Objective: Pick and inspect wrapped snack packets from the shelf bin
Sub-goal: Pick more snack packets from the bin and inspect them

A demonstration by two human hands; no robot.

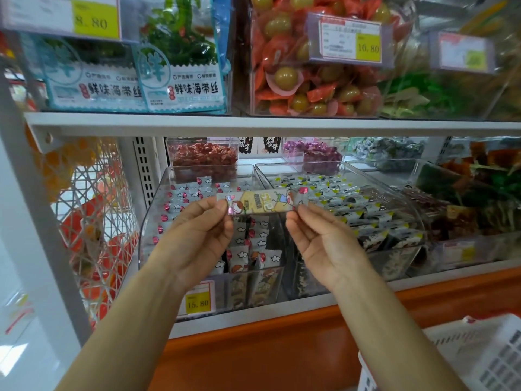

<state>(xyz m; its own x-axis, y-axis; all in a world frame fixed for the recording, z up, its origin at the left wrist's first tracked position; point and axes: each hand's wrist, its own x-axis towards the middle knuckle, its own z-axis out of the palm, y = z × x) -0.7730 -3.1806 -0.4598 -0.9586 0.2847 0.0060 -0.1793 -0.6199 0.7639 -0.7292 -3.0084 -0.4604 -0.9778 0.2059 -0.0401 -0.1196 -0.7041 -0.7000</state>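
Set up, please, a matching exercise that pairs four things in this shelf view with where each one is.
Things:
1. snack packet
2. 15.80 price tag
3. 10.80 price tag
4. white basket

Places:
A. lower right corner of the view
B. on the upper bin of red-wrapped sweets
C. pinched between left hand and right hand
D. low at the front of the lower bin

Pairs: 1-C, 2-D, 3-B, 4-A.
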